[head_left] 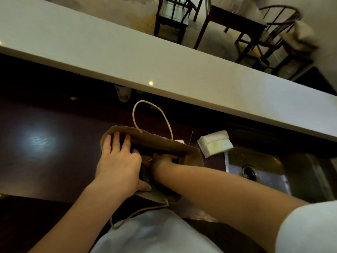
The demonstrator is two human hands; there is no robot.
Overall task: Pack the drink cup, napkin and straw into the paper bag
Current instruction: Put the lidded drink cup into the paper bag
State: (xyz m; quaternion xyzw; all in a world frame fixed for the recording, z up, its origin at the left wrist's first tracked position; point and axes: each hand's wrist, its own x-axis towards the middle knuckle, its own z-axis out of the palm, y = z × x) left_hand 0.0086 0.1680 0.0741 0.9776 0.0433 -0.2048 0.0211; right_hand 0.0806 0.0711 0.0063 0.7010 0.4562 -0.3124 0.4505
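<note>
**Both hands at the bag mouth, napkins still outside**

The left hand (118, 161) has its fingers (116, 141) spread flat against the inside of the bag's far-left wall, thumb hooked over the near rim, so it is pressing the mouth open rather than gripping anything. The right hand (163, 158) is plunged into the bag (193, 156) past the knuckles; its fingers are curled around something dark inside, but the shadow hides what it is and how tightly it is held, so I cannot tell. The bag stands upright on the dark desk (54, 161), one rope handle (151, 114) arching above its far side, the other trailing toward the person.

Whether the cup or straw is already in the bag cannot be seen. A cup (123, 94) stands beyond the bag, under the raised white ledge (164, 66). The napkin stack (215, 144) lies just right of the bag, between it and the sink (273, 170), its long axis slanting away to the right. It lies closer to the right hand, which would likely fetch it next.
</note>
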